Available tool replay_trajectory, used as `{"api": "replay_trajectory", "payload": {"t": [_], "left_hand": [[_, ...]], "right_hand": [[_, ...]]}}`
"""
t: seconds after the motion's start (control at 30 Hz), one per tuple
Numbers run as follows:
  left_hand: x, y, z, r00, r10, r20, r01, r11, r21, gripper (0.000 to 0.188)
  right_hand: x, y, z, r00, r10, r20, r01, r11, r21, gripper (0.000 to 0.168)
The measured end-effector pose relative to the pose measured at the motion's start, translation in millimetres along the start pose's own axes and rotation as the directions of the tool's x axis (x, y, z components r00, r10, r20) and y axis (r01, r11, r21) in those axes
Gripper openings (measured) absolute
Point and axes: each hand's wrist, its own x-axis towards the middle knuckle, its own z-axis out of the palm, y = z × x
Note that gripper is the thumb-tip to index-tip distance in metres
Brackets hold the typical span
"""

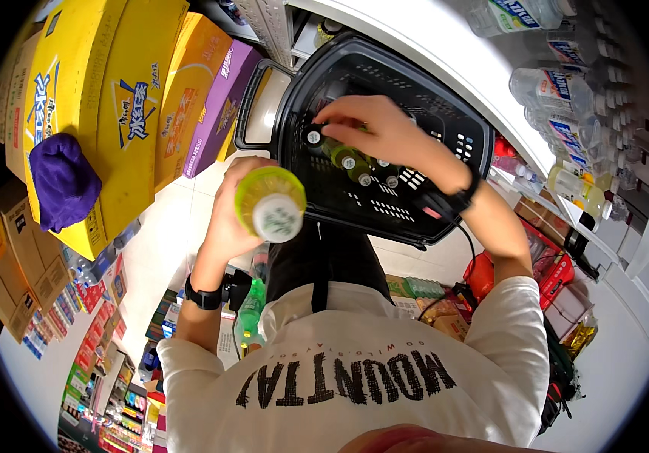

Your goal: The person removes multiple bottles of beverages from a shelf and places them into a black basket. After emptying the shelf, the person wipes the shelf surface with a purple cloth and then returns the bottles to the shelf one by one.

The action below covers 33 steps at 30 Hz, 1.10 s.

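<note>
In my left hand [227,212] is a plastic drink bottle [253,184] with a yellow-green label and a white cap, its cap end towards me. My right hand [378,127] reaches into a black plastic shopping basket [443,96], fingers bent beside a dark bottle [313,137] with a white cap. Whether those fingers grip that bottle is hard to see. Several bottles with white caps, among them a green one [349,162], stand in the basket below my right hand, which partly covers them.
Yellow drink cartons [126,113], an orange carton [191,102] and a purple one [222,107] stand on the left; a purple cloth [65,181] hangs on the nearest. A white shelf edge [460,62] runs along the far right, with clear bottles [557,90] beyond. A red bag [478,277] lies lower right.
</note>
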Motion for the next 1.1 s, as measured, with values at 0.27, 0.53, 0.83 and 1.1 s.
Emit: {"api": "replay_trajectory", "payload": {"t": [0.27, 0.53, 0.83, 1.1], "left_hand": [[43, 9, 27, 0.988, -0.014, 0.156, -0.005, 0.992, 0.124, 0.072], [58, 3, 10, 0.996, -0.075, 0.049, 0.068, 0.990, 0.120, 0.081], [42, -12, 0, 0.985, -0.121, -0.124, 0.123, 0.992, 0.013, 0.057], [31, -7, -9, 0.984, -0.163, -0.077, 0.169, 0.983, 0.068, 0.054]], "right_hand": [[-45, -121, -20, 0.933, -0.355, 0.057, 0.337, 0.811, -0.478, 0.024], [-37, -75, -39, 0.940, -0.288, -0.182, 0.132, 0.800, -0.586, 0.024], [24, 80, -23, 0.998, 0.005, 0.060, 0.039, 0.709, -0.704, 0.028], [68, 187, 9, 0.904, 0.225, 0.364, 0.158, 0.616, -0.772, 0.035]]}}
